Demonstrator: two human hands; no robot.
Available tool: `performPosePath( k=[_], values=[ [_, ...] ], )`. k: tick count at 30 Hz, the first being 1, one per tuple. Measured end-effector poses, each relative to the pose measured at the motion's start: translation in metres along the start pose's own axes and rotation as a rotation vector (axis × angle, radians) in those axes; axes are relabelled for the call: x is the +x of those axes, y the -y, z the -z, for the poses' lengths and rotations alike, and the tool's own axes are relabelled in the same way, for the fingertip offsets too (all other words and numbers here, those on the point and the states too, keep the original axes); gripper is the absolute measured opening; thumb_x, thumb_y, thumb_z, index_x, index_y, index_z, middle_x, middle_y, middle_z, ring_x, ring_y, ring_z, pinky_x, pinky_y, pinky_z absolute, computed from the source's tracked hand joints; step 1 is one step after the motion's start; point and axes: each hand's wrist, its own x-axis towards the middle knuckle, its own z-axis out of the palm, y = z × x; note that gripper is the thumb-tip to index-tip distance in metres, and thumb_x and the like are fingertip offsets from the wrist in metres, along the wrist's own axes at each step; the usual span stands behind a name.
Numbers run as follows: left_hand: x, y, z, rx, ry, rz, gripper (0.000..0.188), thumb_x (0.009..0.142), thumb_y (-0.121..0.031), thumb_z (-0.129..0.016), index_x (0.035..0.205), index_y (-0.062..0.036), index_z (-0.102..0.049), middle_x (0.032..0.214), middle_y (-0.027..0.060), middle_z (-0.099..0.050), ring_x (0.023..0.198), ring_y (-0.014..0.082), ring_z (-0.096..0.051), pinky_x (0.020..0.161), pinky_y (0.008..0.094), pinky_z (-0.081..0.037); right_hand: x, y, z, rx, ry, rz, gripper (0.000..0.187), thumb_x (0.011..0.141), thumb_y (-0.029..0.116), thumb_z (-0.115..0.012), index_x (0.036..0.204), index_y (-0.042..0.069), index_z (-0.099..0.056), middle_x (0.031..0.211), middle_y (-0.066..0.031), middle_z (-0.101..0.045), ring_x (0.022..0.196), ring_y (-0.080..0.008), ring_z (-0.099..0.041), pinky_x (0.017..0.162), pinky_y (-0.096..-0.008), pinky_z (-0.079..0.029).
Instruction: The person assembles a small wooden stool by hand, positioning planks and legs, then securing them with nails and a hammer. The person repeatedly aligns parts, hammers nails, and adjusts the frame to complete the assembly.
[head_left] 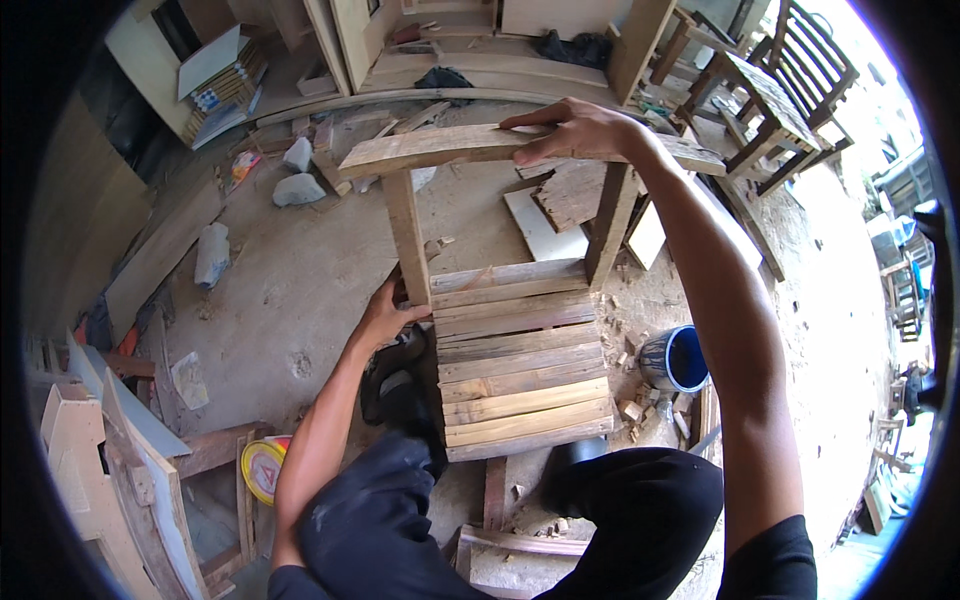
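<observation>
Between my knees stands a small wooden chair with a seat of rough slats [520, 370]. Its left back post [405, 230] and right back post [610, 225] rise from the seat's far edge. Across the tops of both posts lies a slightly curved wooden board [430, 152], overhanging them on each side. My right hand [580, 130] is closed over this board, right of its middle, thumb on the near side. Low down, my left hand [385, 318] grips the left back post where it meets the seat corner; some of its fingers are hidden behind the wood.
A blue bucket [675, 358] stands right of the seat among wood offcuts. Beyond the chair lie broken boards [575, 195] and pale stone lumps [298, 188]. A slatted chair [765, 95] is at the far right; a round yellow tin [263, 470] and wood frames are at left.
</observation>
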Motion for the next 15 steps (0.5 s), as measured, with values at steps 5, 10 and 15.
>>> performPosePath(
  k=[5, 10, 15],
  values=[
    [-0.001, -0.008, 0.000, 0.034, -0.005, 0.025, 0.088, 0.072, -0.011, -0.079, 0.143, -0.0006, -0.029, 0.134, 0.0178, -0.049, 0.125, 0.0282, -0.047, 0.107, 0.0392, -0.036, 0.002, 0.002, 0.001, -0.065, -0.001, -0.052, 0.098, 0.062, 0.088, -0.047, 0.139, 0.026, -0.045, 0.140, -0.0122, -0.046, 0.132, -0.0341, -0.040, 0.111, -0.0538, -0.029],
    [-0.002, -0.007, -0.001, -0.009, -0.004, 0.021, 0.090, 0.070, -0.011, -0.079, 0.143, -0.0011, -0.028, 0.135, 0.0182, -0.048, 0.127, 0.0280, -0.045, 0.108, 0.0394, -0.035, -0.002, -0.003, 0.005, 0.043, -0.049, -0.260, 0.095, 0.071, 0.088, -0.031, 0.139, 0.024, -0.046, 0.144, -0.0116, -0.041, 0.136, -0.0307, -0.035, 0.112, -0.0510, -0.025],
    [-0.001, -0.011, -0.003, 0.012, -0.013, 0.054, 0.095, 0.068, 0.001, -0.075, 0.147, -0.0052, -0.023, 0.139, 0.0152, -0.045, 0.126, 0.0262, -0.046, 0.106, 0.0376, -0.038, -0.006, -0.015, 0.014, -0.009, 0.068, -0.121, 0.089, 0.072, 0.085, -0.037, 0.138, 0.027, -0.046, 0.146, -0.0092, -0.040, 0.135, -0.0313, -0.035, 0.111, -0.0556, -0.025]
  ],
)
